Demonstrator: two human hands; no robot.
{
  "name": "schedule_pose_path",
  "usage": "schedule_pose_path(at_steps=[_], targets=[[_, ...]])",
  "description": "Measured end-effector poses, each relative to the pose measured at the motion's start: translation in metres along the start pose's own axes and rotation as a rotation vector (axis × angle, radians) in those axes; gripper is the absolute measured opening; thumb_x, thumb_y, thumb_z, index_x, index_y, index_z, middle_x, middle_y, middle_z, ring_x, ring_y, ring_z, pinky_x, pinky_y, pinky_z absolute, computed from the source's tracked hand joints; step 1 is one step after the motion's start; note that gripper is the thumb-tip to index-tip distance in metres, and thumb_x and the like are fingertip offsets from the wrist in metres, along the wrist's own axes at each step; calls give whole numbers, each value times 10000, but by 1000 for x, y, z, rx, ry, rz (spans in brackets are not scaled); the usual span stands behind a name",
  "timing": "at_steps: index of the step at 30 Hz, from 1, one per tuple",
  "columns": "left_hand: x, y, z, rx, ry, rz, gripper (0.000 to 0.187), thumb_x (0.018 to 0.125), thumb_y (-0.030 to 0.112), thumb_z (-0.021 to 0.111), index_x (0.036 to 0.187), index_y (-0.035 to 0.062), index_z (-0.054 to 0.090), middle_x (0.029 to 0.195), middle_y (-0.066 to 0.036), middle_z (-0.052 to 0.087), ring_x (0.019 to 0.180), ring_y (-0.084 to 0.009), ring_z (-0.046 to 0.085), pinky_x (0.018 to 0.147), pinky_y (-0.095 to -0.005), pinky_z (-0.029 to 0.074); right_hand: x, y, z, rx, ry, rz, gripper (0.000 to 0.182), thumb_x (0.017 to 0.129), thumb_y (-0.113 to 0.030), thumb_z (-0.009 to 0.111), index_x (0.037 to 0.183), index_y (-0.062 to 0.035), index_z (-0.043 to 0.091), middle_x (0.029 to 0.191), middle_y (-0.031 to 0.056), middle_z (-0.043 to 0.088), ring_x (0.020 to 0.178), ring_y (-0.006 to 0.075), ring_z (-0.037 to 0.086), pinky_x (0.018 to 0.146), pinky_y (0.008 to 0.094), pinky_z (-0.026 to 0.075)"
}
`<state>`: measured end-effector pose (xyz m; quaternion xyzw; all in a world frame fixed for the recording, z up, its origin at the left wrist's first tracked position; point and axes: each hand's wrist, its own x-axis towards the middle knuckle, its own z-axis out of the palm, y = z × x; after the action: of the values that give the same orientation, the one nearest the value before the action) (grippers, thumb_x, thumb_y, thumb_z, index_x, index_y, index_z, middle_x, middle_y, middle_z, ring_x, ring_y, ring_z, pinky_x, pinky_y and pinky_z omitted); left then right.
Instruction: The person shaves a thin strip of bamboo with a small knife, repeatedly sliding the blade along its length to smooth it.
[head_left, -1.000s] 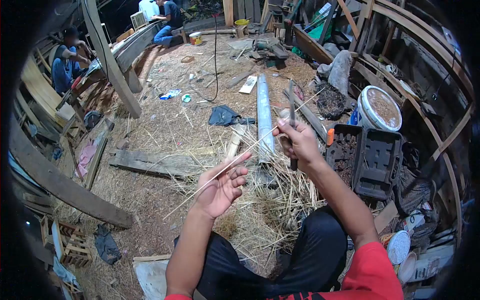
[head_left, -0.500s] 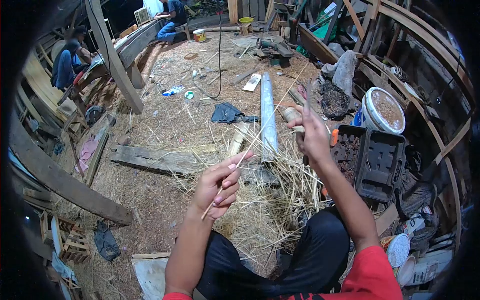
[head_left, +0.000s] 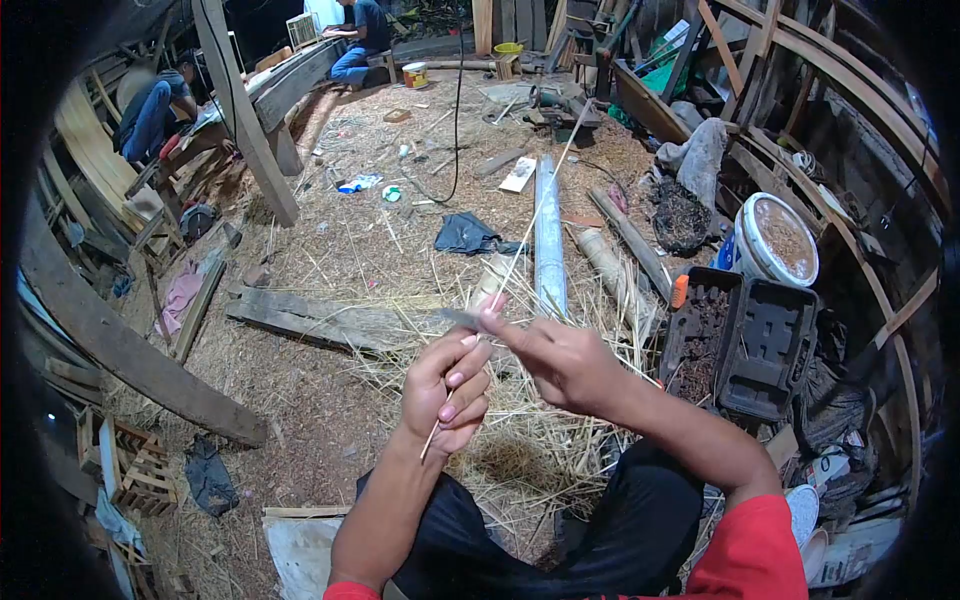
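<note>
My left hand (head_left: pixel 446 395) is closed around a long thin bamboo strip (head_left: pixel 541 205). The strip slants up and away to the right, and its short lower end pokes out beneath my palm. My right hand (head_left: pixel 566 366) is closed on a knife, whose grey blade (head_left: pixel 461 318) points left across the strip just above my left fingers. The knife's handle is hidden in my right fist. Both hands meet over a heap of split bamboo slivers (head_left: pixel 520 420) on the ground in front of my knees.
A grey plank (head_left: pixel 320 322) and a pale flat board (head_left: pixel 550 240) lie ahead. To the right are an open black tool case (head_left: pixel 765 345) and a white bucket (head_left: pixel 752 240). A wooden post (head_left: pixel 240 120) stands at left; two people sit by a bench (head_left: pixel 290 88) farther back.
My right hand has come down and left from its raised position, bringing the knife blade onto the strip beside my left fingers. The left hand keeps its hold. The view has shifted slightly.
</note>
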<state>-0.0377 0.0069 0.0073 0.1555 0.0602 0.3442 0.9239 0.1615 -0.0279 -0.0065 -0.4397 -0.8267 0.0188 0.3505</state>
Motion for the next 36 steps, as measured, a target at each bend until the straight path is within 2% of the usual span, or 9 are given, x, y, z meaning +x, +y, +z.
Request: schedule_pose_path(at_steps=[5,12,16,20,23,24,28,33,36], targets=[[-3,-5,9,37,-60,-64,542,984,45,259,1513,3,150,606,14,353,325,-44,313,269,-181,273,4,20,-19,18,138,106,680,832,-40,579,1462,-236,415,760,119,596,676,291,614,591,397,507],[-6,-10,6,59,-45,-122,536,978,38,266,1504,-13,176,604,10,361,326,-49,322,268,-188,277,-6,91,-34,198,429,569,472,964,-88,493,1427,-176,476,1089,152,694,698,95,557,646,260,480],[1,-7,-1,41,-1,-59,509,984,49,281,1485,-19,221,600,4,368,329,-54,336,271,-193,292,0,39,-40,329,260,580,479,961,-84,485,1432,-172,473,1064,119,703,669,117,569,637,264,483],[5,-8,-6,14,156,-53,442,997,82,313,1435,76,374,596,34,362,322,-40,292,273,-169,265,2,-4,-16,179,30,-57,529,896,-76,566,1409,-176,488,862,151,652,614,261,613,593,363,510],[2,-9,5,75,18,-67,472,994,77,313,1466,79,335,590,44,352,326,-33,284,278,-166,269,-2,-10,-23,48,-90,46,541,875,-77,584,1395,-199,496,809,129,633,655,311,622,615,393,518],[0,-9,8,94,10,-66,480,994,76,313,1474,71,320,589,45,349,328,-30,283,279,-165,271,-3,-5,-19,58,-26,2,607,825,27,562,1406,-137,498,734,107,592,616,265,590,606,354,495],[-6,-12,13,138,-48,-112,524,987,68,300,1500,9,207,582,34,352,330,-35,302,282,-176,280,-3,34,-27,31,236,146,558,890,5,537,1427,-135,478,743,72,605,615,133,564,580,311,462],[-3,-17,12,249,17,-124,522,977,55,305,1489,-15,235,581,27,363,328,-41,299,288,-184,266,-13,85,-37,193,416,535,426,964,-97,503,1389,-100,512,1074,151,698,659,144,609,633,296,498],[4,-14,6,312,84,-34,504,978,65,326,1472,-16,277,593,25,372,339,-42,309,299,-180,272,-9,57,-41,283,371,527,441,956,-101,519,1397,-108,507,1081,151,696,666,137,601,634,285,494]])
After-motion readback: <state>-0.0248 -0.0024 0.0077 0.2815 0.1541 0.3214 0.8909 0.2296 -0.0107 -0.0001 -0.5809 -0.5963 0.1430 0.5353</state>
